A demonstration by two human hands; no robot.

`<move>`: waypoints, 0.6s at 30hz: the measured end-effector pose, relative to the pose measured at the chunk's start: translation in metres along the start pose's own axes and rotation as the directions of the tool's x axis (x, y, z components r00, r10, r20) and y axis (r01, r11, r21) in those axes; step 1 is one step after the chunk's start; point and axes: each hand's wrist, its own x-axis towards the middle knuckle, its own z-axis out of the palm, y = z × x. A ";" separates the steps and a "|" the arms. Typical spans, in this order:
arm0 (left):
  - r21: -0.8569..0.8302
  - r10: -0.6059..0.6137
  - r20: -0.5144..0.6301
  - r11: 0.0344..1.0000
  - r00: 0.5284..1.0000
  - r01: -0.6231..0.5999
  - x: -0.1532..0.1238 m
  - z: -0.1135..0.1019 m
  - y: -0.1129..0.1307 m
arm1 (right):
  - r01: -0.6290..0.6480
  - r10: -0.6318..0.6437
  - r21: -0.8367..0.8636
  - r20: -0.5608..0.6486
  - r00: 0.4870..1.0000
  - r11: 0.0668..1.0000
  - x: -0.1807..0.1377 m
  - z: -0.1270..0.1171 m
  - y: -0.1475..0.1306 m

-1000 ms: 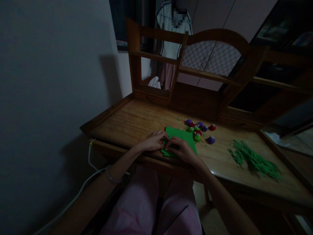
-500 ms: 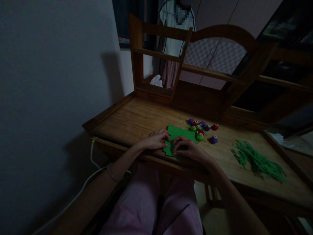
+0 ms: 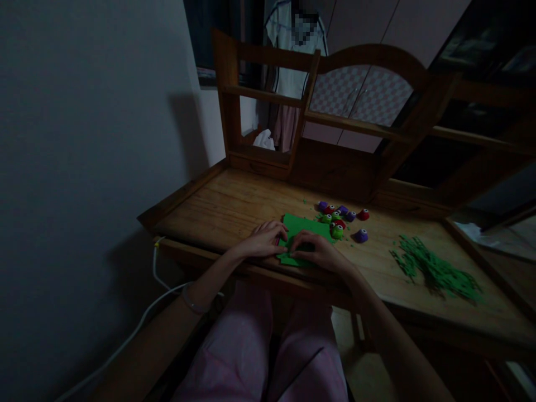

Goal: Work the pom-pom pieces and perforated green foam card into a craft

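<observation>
A flat green sheet [image 3: 307,223], foam-like, lies near the front edge of the desk. At its left edge my left hand [image 3: 266,239] is closed, thumb and fingers gripping the sheet's border; a small pinkish strip shows by the fingertips. My right hand [image 3: 316,250] rests over the sheet's lower part, its fingers bent and brought together at the tips. Whatever those fingertips pinch is too small and dark to make out. Just beyond the sheet sit several small toy-like pieces with eyes, among them a green one [image 3: 337,231], a purple one [image 3: 362,235] and a red one [image 3: 363,214].
A heap of thin green strips [image 3: 438,268] lies on the right of the wooden desk [image 3: 234,195]. Small green crumbs dot the wood around the toy pieces. A wooden shelf unit [image 3: 310,84] rises at the back. A white cable [image 3: 156,268] hangs at the left front corner.
My right hand has shifted slightly left across the sheet, and its fingertips have drawn closer together, nearer my left hand. The whole view has moved a little.
</observation>
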 end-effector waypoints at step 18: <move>0.070 -0.045 -0.088 0.996 0.995 0.052 0.001 0.008 0.007 | -0.053 0.052 0.004 0.097 0.994 0.999 -0.023 -0.033 -0.002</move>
